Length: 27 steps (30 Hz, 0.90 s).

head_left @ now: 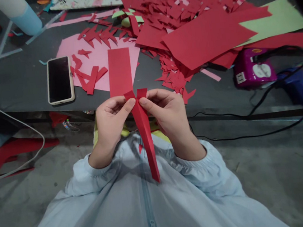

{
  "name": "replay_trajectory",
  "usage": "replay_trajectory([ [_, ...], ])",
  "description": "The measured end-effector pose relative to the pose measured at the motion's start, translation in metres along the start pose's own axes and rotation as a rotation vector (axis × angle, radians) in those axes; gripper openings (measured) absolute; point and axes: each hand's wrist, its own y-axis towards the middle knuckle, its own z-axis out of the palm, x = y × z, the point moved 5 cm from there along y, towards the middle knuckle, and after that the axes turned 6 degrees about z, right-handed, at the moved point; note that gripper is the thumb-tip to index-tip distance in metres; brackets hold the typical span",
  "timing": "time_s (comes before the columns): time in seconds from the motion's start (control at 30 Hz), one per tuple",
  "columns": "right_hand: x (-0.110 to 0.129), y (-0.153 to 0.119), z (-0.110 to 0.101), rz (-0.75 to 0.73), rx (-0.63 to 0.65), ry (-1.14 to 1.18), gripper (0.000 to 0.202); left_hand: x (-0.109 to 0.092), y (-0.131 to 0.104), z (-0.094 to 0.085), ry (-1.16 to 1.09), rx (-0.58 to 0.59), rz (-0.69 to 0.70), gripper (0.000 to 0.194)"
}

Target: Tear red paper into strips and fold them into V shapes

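Note:
Both my hands pinch a folded red paper strip [144, 128] near its top, where two short ends spread apart. My left hand [111, 116] grips the left end between thumb and fingers, and my right hand [166, 110] does the same on the right end. The strip's long creased part hangs down in front of my jacket. Just beyond my hands, a red paper rectangle [120, 70] lies partly on a pink paper sheet [101, 84]. Red cut-out pieces [92, 80] are scattered on that sheet.
A phone [59, 79] lies left of the pink sheet. Red paper scraps [167, 3] are heaped at the back, with larger red sheets [205, 37] and a green sheet [277, 20] to the right. A purple box [253, 68] with a black cable sits beside a blue glue gun [297, 89].

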Motion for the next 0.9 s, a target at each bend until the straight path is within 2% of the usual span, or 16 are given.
replay_trajectory([
  [0.07, -0.001, 0.0, -0.001, 0.019, 0.034, -0.025, 0.02, 0.0, 0.001, -0.001, 0.005, 0.03, -0.014, 0.024],
  [0.2, -0.002, 0.001, -0.003, -0.007, 0.023, -0.03, 0.018, 0.003, 0.002, 0.0, 0.016, 0.107, -0.107, 0.021],
  [0.43, -0.004, -0.001, 0.0, -0.017, -0.066, -0.007, 0.025, 0.008, 0.0, 0.001, 0.002, 0.045, -0.085, 0.028],
  [0.57, -0.004, -0.001, 0.001, -0.051, -0.087, 0.011, 0.021, 0.01, 0.0, 0.001, -0.039, -0.011, -0.086, 0.031],
  [0.73, -0.006, 0.001, -0.002, -0.037, -0.068, 0.025, 0.019, 0.009, 0.001, 0.002, -0.03, 0.076, -0.148, 0.027],
  [0.9, -0.008, 0.002, -0.005, 0.033, 0.0, -0.013, 0.022, 0.008, 0.001, -0.002, 0.008, 0.06, -0.116, 0.027],
])
